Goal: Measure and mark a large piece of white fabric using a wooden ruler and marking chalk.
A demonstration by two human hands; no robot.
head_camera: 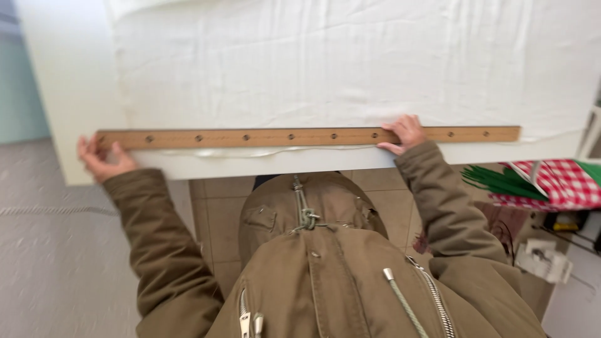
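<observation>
Now left hand (100, 158) pinches ruler (307, 136) end; right hand (404, 133) presses it (seemingly flat) on cloth (350, 62).

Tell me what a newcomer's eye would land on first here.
First the long wooden ruler, lying across the near edge of the white cloth on the white table. The left hand grips the ruler's left end at the table's corner, and the right hand presses flat on it right of the middle. To the right, below the table, a red checked cloth catches the eye.
</observation>
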